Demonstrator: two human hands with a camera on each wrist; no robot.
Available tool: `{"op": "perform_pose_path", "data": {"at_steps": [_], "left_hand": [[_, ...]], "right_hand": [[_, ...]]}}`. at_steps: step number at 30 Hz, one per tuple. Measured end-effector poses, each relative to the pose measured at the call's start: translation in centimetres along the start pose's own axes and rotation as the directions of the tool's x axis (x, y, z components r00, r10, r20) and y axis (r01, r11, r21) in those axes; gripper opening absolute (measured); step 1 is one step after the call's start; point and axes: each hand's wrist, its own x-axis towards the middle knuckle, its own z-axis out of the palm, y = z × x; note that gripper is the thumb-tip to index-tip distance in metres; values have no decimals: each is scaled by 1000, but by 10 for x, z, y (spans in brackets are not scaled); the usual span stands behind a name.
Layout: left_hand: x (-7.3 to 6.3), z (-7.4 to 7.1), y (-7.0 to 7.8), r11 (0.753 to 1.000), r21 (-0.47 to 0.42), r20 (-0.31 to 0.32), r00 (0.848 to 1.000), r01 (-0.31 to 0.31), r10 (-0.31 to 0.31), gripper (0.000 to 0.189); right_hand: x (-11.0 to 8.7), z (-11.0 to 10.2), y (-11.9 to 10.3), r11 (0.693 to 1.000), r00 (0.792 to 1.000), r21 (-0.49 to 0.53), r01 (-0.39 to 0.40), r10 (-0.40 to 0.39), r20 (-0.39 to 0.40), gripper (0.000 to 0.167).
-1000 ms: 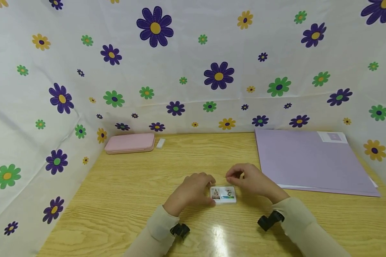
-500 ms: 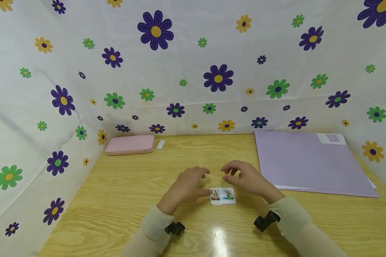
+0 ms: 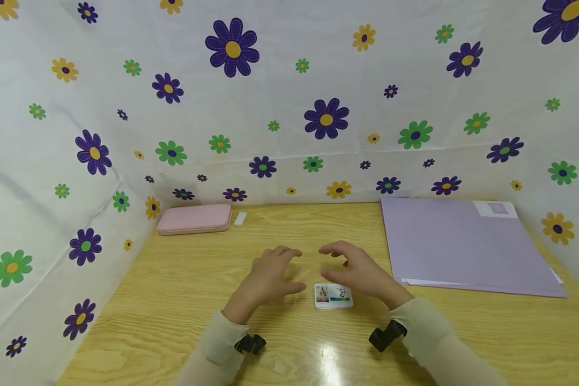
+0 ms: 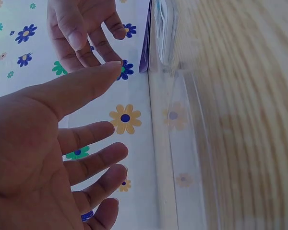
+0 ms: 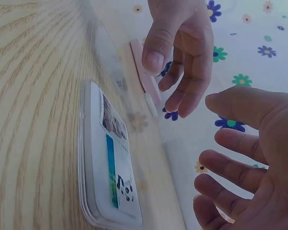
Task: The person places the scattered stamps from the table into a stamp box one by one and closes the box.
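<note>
A small stack of white, round-cornered picture cards (image 3: 333, 296) lies flat on the wooden table, apart from both hands. Its top bears a brown photo and a panda picture; in the right wrist view the cards (image 5: 103, 163) seem to sit in clear plastic. My left hand (image 3: 267, 276) hovers to the left of the cards, thumb and fingers spread, holding nothing. On the other side, my right hand (image 3: 357, 268) is raised above and behind their right end, fingers loosely curved around air. In the left wrist view a translucent strip (image 4: 194, 158) shows; whether plastic or reflection I cannot tell.
A pink case (image 3: 195, 219) lies at the back left, with a small white eraser-like block (image 3: 240, 219) beside it. Large purple folders (image 3: 463, 244) with white sheets under them cover the back right. A flowered cloth (image 3: 280, 96) closes off the table's back and sides.
Both hands have lifted off the cards; the left has drawn away leftward and opened wider. My right hand has shifted slightly left and its fingers have loosened. The cards stay put.
</note>
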Motion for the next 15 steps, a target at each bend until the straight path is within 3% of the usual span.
{"op": "perform_pose_path", "data": {"at_steps": [15], "left_hand": [[-16, -14, -18, 999, -19, 17, 999, 43, -43, 72]], "right_hand": [[13, 11, -11, 998, 997, -55, 26, -22, 68, 59]]}}
